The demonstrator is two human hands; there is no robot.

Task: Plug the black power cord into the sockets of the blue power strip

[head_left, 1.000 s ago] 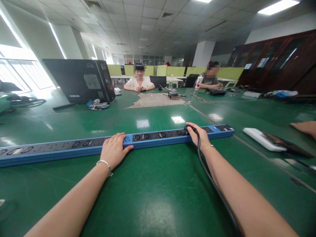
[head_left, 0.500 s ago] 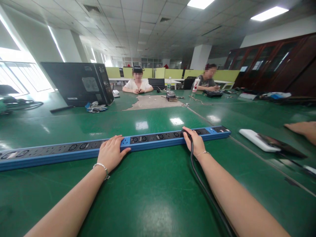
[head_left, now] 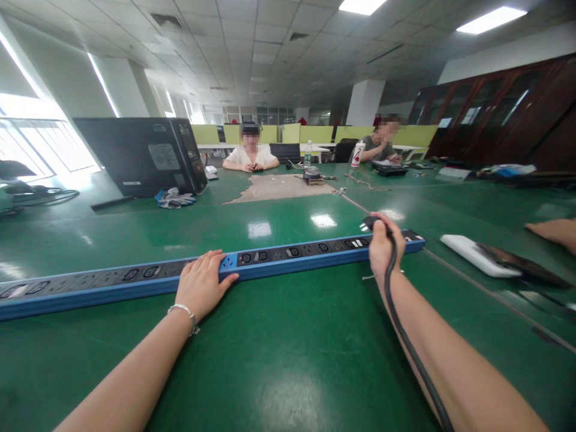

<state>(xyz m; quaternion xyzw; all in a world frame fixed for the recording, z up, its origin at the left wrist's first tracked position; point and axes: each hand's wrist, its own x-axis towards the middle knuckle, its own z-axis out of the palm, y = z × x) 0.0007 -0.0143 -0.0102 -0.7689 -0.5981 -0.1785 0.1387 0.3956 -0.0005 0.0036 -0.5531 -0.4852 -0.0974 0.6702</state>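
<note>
A long blue power strip with black socket panels lies across the table in front of me. My left hand grips it near the middle, fingers over its top and thumb along its front side. In my right hand is a black plug, its metal prongs bare and pointing left. The plug is apart from the strip, above its right part. From it a black cord runs down over my right forearm. My right hand hides some of the strip's surface.
At the left stands a black computer case, with gloves beside it. A white box-like object and a dark flat one lie at the right. Another person's hand reaches in there. Two people sit across the green table.
The plug has come out of the strip's right part. My right hand has lifted it up and to the right, turning its prongs leftward. My left hand stays on the strip.
</note>
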